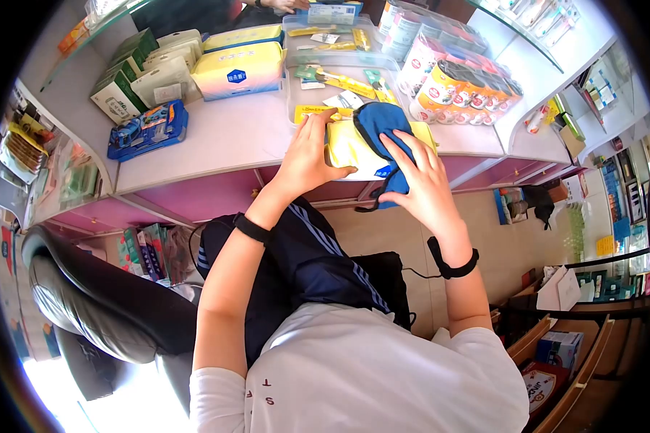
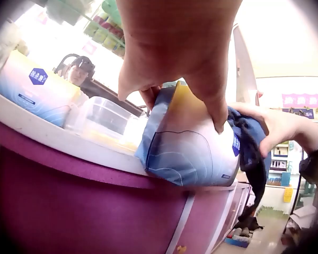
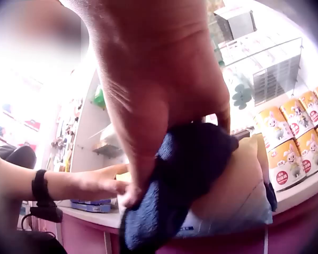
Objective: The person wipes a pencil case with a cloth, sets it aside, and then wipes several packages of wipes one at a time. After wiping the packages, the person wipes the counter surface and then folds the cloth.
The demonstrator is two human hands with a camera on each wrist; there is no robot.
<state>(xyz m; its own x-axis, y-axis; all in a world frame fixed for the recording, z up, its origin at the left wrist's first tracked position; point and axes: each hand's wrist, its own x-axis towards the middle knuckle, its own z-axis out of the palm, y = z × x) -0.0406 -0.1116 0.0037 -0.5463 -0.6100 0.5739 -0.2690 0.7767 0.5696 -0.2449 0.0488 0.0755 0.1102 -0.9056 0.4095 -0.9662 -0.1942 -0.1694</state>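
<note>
A yellow, white and blue soft pack [image 1: 345,146] lies at the counter's front edge, its blue end [image 2: 185,153] facing the left wrist view. My left hand [image 1: 307,157] grips the pack's left end between thumb and fingers. Over the right part of the pack lies a dark blue cloth item [image 1: 384,124] with black edging, one end hanging past the counter edge. My right hand [image 1: 425,179] holds this cloth [image 3: 188,164], thumb below and fingers spread on top. The right fingertips are partly hidden in the right wrist view.
Behind the pack, clear plastic bins [image 1: 343,76] hold yellow packets. Orange-labelled cans [image 1: 458,90] stand to the right. Two similar packs [image 1: 238,71], green-and-white boxes and a blue package [image 1: 149,131] are at the left. Another person's hand [image 1: 285,5] is across the counter.
</note>
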